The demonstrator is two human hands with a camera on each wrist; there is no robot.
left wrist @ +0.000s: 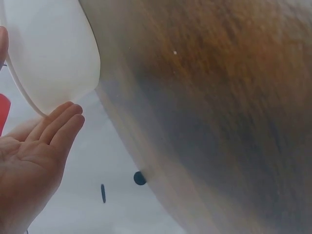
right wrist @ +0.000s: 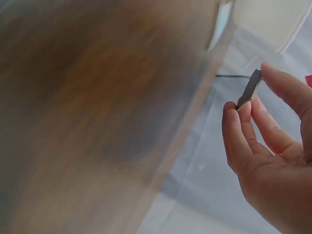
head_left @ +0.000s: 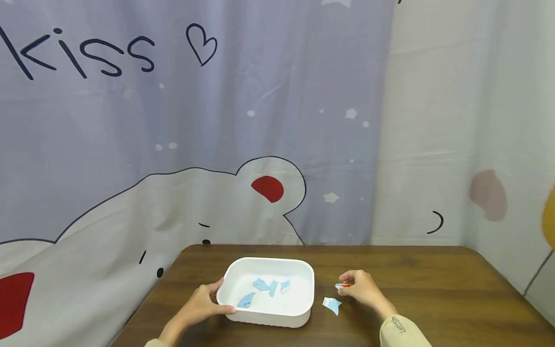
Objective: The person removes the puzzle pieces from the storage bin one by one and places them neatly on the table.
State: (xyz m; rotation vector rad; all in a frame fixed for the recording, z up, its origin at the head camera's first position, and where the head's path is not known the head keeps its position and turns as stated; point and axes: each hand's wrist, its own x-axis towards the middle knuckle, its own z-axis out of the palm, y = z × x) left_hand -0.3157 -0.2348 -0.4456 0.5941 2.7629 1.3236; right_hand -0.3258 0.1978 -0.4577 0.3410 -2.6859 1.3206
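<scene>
left hand (head_left: 203,303) gripped a smooth white tub (head_left: 277,318); right hand (head_left: 364,290) pinched a thin scrap (right wrist: 250,89); a jagged blue piece (head_left: 333,305) lay between.

I work in soft, even light that shows my curtain (head_left: 303,106) and tub (head_left: 269,319) clearly. Both my wrist views turn hazy, smearing the table (left wrist: 219,117); from my head, small pieces (head_left: 332,305) look slightly soft.
</scene>
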